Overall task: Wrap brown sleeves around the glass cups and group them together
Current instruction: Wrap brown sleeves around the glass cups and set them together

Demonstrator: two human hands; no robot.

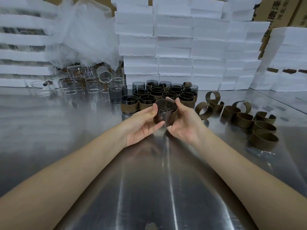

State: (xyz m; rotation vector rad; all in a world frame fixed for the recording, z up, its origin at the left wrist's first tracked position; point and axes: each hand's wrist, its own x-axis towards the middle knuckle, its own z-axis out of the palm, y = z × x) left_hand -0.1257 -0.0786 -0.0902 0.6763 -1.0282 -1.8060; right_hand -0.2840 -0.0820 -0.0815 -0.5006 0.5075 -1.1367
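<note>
Both hands hold one smoky glass cup [165,112] above the middle of the steel table. A brown sleeve [173,117] curls around the cup's right side. My left hand [142,122] grips the cup from the left, thumb near the rim. My right hand [184,122] presses the sleeve from the right. Just behind stands a tight group of sleeved dark cups [159,95]. Several bare dark cups [127,91] stand at that group's left and back. Loose curled brown sleeves [244,118] lie to the right.
Clear glass cups [93,82], some tipped over, crowd the back left under a heap of plastic wrap [86,34]. Stacked white foam boxes [191,47] wall the far edge. The reflective metal table [157,180] stretches towards me.
</note>
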